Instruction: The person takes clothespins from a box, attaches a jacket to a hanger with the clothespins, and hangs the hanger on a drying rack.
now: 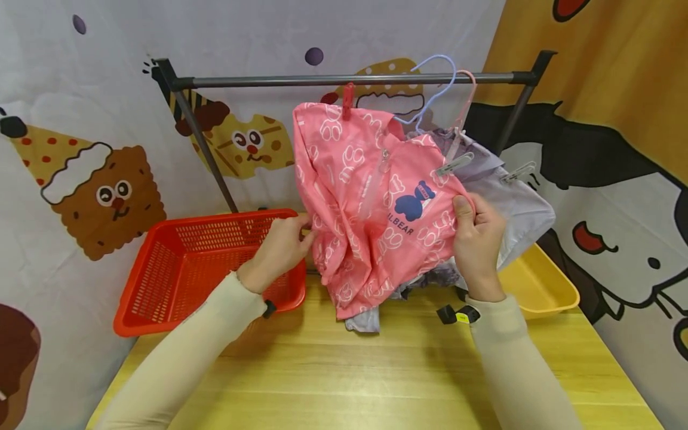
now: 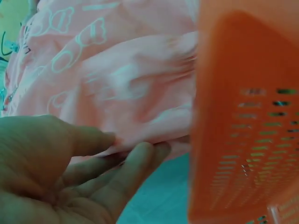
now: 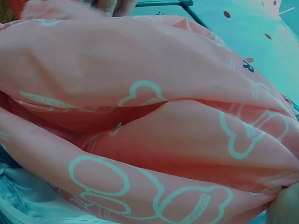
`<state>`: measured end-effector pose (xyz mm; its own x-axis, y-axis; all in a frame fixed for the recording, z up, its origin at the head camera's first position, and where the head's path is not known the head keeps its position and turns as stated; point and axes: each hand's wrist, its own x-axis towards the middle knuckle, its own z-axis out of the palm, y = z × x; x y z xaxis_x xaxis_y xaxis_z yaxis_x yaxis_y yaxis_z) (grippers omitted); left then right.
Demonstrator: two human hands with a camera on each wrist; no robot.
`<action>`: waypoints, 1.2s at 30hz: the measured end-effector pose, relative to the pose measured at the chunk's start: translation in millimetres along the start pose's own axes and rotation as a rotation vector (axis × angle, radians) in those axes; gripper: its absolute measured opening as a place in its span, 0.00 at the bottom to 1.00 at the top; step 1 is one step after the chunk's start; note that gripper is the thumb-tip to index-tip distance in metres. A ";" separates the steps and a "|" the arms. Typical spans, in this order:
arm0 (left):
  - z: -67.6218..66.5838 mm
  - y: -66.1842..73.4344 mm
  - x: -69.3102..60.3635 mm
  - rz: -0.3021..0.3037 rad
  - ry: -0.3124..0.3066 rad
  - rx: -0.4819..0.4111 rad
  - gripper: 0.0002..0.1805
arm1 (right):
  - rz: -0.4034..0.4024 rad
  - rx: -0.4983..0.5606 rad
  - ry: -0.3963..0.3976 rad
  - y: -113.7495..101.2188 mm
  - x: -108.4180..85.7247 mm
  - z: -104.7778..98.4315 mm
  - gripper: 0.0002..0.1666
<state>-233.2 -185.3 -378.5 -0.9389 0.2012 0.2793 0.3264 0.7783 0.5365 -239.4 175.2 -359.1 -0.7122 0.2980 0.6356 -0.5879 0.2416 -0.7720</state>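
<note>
A pink children's jacket (image 1: 357,239) with white bear outlines and a blue bear print hangs below the rack's bar. Above its collar rises a blue hanger (image 1: 432,98). One red clothespin (image 1: 348,100) is on its left shoulder, and a pale clothespin (image 1: 455,163) is on the right one. My left hand (image 1: 282,242) pinches the jacket's left edge, beside the red basket; in the left wrist view, thumb and fingertips meet at the pink cloth (image 2: 140,93). With my right hand (image 1: 480,242) I grip the jacket's right side, thumb in front. Only a fingertip (image 3: 285,207) shows in the right wrist view.
A grey rack bar (image 1: 301,81) spans the back. Behind the jacket hangs a lilac-grey garment (image 1: 518,209) on a pink hanger (image 1: 469,92), with another pale clothespin (image 1: 518,172). A red basket (image 1: 129,298) stands left, a yellow basin (image 1: 543,286) right, on the wooden table (image 1: 344,382).
</note>
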 end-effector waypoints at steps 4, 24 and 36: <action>-0.1 -7.9 -1.5 -0.041 -0.085 0.011 0.15 | -0.004 -0.009 -0.033 3.1 -0.7 2.2 0.18; -61.4 -30.5 -8.9 -0.138 0.095 0.062 0.19 | -0.016 -0.030 -0.044 0.9 -2.4 4.1 0.15; -88.3 -55.4 -6.6 -0.185 0.225 0.054 0.19 | -0.024 -0.029 -0.054 2.8 -3.0 5.6 0.14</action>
<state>-235.5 -282.3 -339.8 -0.9322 -0.0788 0.3533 0.1403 0.8211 0.5533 -241.1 169.8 -363.2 -0.7179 0.2421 0.6527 -0.5944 0.2749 -0.7557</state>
